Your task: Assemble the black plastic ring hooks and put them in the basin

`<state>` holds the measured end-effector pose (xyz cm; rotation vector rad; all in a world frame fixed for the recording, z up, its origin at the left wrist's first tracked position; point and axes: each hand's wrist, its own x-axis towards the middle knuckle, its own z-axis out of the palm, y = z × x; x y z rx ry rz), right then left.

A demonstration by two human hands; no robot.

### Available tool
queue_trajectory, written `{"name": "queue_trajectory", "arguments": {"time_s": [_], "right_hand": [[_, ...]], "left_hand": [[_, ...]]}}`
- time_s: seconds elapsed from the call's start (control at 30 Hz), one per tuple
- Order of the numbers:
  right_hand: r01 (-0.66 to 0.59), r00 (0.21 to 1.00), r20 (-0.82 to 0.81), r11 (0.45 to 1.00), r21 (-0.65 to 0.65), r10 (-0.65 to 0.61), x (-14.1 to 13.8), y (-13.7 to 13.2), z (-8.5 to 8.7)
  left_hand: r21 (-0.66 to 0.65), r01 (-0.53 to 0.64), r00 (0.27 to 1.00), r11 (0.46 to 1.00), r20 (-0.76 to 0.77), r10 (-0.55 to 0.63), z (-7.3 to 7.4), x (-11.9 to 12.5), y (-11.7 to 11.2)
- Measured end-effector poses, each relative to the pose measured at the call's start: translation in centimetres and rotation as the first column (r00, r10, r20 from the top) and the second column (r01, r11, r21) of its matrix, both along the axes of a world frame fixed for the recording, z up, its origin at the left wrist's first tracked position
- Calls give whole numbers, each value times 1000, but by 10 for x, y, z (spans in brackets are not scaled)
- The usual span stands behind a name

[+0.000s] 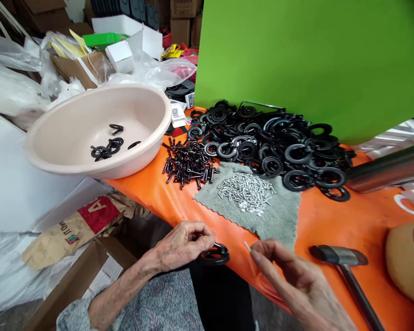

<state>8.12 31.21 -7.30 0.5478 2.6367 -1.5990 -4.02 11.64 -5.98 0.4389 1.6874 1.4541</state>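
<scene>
My left hand (188, 246) is closed on a black ring-shaped part (215, 255), holding it over my lap at the table's front edge. Between the thumb and fingertips of my right hand (286, 271) is a thin silver pin (247, 245), a short way right of the ring. Beyond the hands, a heap of small silver pins (244, 191) lies on a grey-green cloth (207, 197). Small black rod-like pieces (189, 163) are piled to its left. Behind the cloth spreads a large pile of black ring parts (262, 138).
A pale pink basin (65, 124) with several black rings stands at the left. A hammer (345, 262) lies on the orange table cover (317, 220) at right, near a metal cylinder (389, 168). A green panel (307, 59) rises behind. An open cardboard box (69, 285) sits below left.
</scene>
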Motion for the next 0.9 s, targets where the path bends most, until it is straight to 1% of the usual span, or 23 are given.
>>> {"name": "queue_trajectory", "arguments": {"time_s": [0.03,0.1,0.17,0.23,0.37,0.43,0.53,0.63,0.7,0.77,0.83,0.9], "right_hand": [[-32,999,35,996,-88,35,3,-7,7],[-62,995,66,982,-178,75,5,-18,18],[-80,993,72,974,-212,98,4,-23,25],[-105,990,72,970,-221,123,1,-25,27],[-145,984,82,977,-157,159,-3,-27,22],[-153,986,54,981,-116,160,-4,-28,17],[-198,980,4,979,-43,198,-4,-27,10],[-232,973,-2,972,24,232,-2,-29,4],[-196,979,-37,979,55,198,1,-35,1],[-99,989,-105,991,86,108,3,-43,-2],[7,981,-196,994,107,14,5,-50,-7],[63,960,-277,993,103,-32,6,-53,-12]], "left_hand": [[-4,5,1000,1000,-4,-5,0,0,0],[-16,17,1000,1000,-21,-17,1,1,0],[-39,31,997,999,-64,-34,3,2,0],[-67,41,991,997,-123,-49,6,4,0],[-92,35,971,995,-232,-56,11,7,0],[-96,39,960,995,-273,-64,13,8,0],[-118,49,934,992,-347,-88,14,9,-1],[-138,47,914,989,-394,-99,14,12,-2],[-142,48,908,989,-407,-103,14,14,-3],[-142,50,900,989,-423,-106,13,16,-3],[-139,45,889,989,-446,-103,13,18,-4],[-134,42,877,990,-470,-100,13,18,-5]]}}
